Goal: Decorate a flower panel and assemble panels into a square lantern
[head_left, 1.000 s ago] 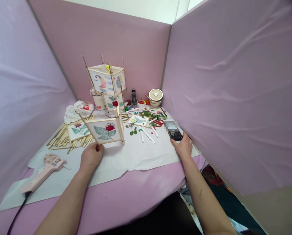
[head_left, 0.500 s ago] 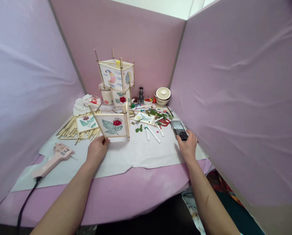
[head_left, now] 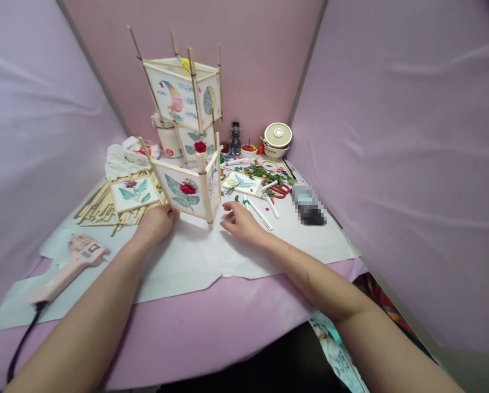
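My left hand [head_left: 156, 224] is pinched around the bottom left stick of the rose panel [head_left: 184, 191]. It's two paper-and-stick frames joined at a corner, standing upright on the white paper sheet [head_left: 228, 256] with a red rose and a leaf on the face toward me. My right hand [head_left: 240, 221] lies on the paper just beside the panel's corner post, fingers loose and spread, holding nothing.

Container rundown, since the back of the table is a mess:
- The lidded bowl [head_left: 277, 139] sits in the far right corner with its lid on, so I can't tell what's in it.
- The small dish [head_left: 249, 150] next to it has something red in it and a thin stick poking up.
- The dark little bottle [head_left: 235, 139] is upright between the dish and the lanterns.
- The white cup [head_left: 168, 141] is tucked behind the stacked lanterns [head_left: 184, 95], with its inside hidden.
- The crumpled plastic bag [head_left: 125, 155] is at the far left, showing a bit of red, but I can't make out what.

The glue gun [head_left: 70, 267] lies near my left forearm, and a flat flower panel [head_left: 133, 192] rests on the pile of sticks [head_left: 99, 206]. Markers [head_left: 260, 210], red scissors [head_left: 281, 190] and green leaves [head_left: 264, 176] are scattered past my right hand.
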Demonstrator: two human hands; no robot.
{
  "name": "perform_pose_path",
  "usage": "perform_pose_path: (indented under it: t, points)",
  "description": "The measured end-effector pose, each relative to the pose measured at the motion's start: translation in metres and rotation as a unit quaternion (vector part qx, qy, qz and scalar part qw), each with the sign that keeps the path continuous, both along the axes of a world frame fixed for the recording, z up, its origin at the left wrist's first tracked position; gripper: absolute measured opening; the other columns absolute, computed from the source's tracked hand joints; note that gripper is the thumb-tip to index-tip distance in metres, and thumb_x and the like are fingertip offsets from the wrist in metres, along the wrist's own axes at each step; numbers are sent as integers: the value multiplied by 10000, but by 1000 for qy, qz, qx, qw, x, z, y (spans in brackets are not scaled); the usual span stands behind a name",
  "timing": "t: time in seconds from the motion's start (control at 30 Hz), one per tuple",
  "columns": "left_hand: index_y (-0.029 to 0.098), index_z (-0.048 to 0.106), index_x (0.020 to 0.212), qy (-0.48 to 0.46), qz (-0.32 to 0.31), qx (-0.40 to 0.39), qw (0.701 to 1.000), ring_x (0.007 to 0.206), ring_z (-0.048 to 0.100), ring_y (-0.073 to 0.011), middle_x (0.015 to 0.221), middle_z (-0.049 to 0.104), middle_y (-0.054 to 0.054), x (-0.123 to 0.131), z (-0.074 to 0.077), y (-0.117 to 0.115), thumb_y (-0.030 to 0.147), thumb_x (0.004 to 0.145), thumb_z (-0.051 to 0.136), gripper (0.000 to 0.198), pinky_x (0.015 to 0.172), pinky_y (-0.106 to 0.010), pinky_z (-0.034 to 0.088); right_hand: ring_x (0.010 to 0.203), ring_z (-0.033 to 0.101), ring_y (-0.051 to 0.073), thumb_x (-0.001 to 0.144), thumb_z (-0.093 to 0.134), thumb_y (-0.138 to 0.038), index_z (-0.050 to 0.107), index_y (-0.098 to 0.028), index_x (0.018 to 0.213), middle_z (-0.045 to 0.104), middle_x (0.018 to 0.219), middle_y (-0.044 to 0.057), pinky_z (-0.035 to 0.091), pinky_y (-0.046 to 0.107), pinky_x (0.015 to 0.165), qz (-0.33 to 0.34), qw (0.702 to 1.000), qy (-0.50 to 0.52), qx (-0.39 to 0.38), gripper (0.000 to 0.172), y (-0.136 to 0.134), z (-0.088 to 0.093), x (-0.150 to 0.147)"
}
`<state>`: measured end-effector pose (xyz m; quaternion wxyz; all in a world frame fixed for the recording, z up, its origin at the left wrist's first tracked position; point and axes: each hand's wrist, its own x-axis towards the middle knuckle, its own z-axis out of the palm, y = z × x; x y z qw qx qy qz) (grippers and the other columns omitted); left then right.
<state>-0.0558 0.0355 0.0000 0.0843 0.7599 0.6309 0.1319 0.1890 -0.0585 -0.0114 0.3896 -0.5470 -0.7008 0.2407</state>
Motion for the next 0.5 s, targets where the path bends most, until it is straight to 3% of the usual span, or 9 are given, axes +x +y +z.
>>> perform_pose_path:
  t: [0.17, 0.33, 0.5]
  points:
    - [166, 692, 899, -28, -46, -7, 999, 947, 642, -300, 994, 714, -119, 4, -7, 22, 319, 833, 428, 313, 786, -346, 475, 891, 582, 162, 779, 551, -151, 454, -188, 1163, 501, 1082, 64, 510, 345, 812, -23, 1000, 17, -7, 398, 11, -10, -4]
    - [148, 665, 994, -70, -55, -1, 996, 1010, 637, -300, 1050, 700, -140, 8, -11, 17, 280, 844, 390, 340, 844, -368, 494, 893, 581, 171, 777, 528, -147, 426, -208, 1058, 489, 1082, 68, 526, 317, 728, -37, 994, 102, -5, 305, 11, -17, -2]
    - [153, 643, 1026, -143, -24, 12, 989, 1038, 621, -302, 1015, 705, -127, 14, -10, 11, 323, 883, 382, 343, 860, -374, 501, 865, 608, 191, 816, 505, -143, 405, -224, 1119, 579, 983, 52, 510, 364, 773, -58, 991, 115, -46, 329, 9, -20, -6]
